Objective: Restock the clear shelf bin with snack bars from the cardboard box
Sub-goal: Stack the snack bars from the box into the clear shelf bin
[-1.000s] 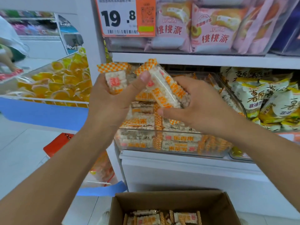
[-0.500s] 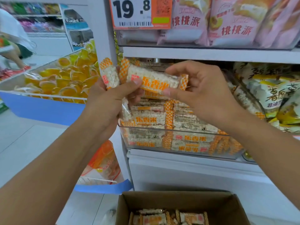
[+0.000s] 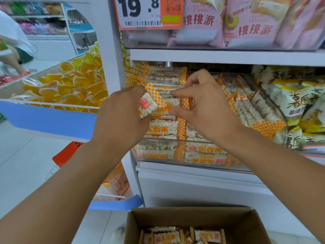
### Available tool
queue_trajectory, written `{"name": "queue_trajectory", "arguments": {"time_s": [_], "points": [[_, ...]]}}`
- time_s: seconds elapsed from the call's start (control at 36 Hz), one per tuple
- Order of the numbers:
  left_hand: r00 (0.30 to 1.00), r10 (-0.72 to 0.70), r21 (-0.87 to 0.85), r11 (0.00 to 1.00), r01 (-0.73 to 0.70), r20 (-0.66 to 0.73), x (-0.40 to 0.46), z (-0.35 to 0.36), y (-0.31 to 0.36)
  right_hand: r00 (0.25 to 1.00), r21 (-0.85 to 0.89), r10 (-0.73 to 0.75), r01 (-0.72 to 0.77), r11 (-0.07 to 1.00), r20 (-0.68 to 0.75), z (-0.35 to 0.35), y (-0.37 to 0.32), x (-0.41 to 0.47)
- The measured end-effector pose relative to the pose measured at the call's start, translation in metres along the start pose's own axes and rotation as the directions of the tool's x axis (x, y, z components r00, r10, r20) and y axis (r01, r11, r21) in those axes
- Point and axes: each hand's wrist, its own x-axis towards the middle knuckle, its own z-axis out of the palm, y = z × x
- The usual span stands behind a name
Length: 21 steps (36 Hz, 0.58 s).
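My left hand grips a white puffed-rice snack bar with orange checkered ends, held over the left front of the clear shelf bin. My right hand pinches another snack bar between thumb and fingers, low over the stacked bars in the bin. The bin is packed with layers of the same bars. At the bottom, the open cardboard box on the floor shows several more bars inside.
Yellow-and-white snack bags fill the neighbouring bin on the right. Pink pastry packs and a 19.8 price tag are on the shelf above. A blue-rimmed basket of orange jelly cups stands left; a person bends far left.
Both hands have dropped from above the bin down onto its stack. The right hand's bar went from held up level to lying low on the pile.
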Motion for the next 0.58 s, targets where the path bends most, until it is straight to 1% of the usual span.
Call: {"name": "queue_trajectory", "arguments": {"time_s": [0.08,0.17,0.28,0.39,0.47,0.58], "points": [[1.000,-0.011,0.015,1.000,0.011,0.011,0.002,-0.001,-0.003,0.997,0.068,0.031,-0.027,0.997,-0.064,-0.002,0.000,-0.002],[0.998,-0.056,-0.008,0.998,0.056,0.024,0.003,-0.001,-0.007,0.995,0.131,0.059,-0.048,0.990,-0.083,-0.003,0.000,0.000],[0.994,-0.110,-0.121,0.986,0.111,0.015,0.002,0.000,-0.009,0.993,0.175,0.072,-0.055,0.983,-0.089,0.007,-0.006,0.001],[0.991,-0.131,-0.205,0.971,0.125,-0.015,0.001,0.000,-0.008,0.994,0.147,0.071,-0.059,0.987,-0.080,0.008,-0.008,0.005],[0.989,-0.139,-0.220,0.967,0.127,-0.040,0.001,0.000,-0.005,0.996,0.098,0.072,-0.067,0.993,-0.046,-0.001,-0.008,0.002],[0.989,-0.131,-0.227,0.968,0.111,-0.075,0.001,0.000,-0.003,0.996,0.095,0.069,-0.063,0.993,-0.063,-0.014,-0.008,-0.009]]}}
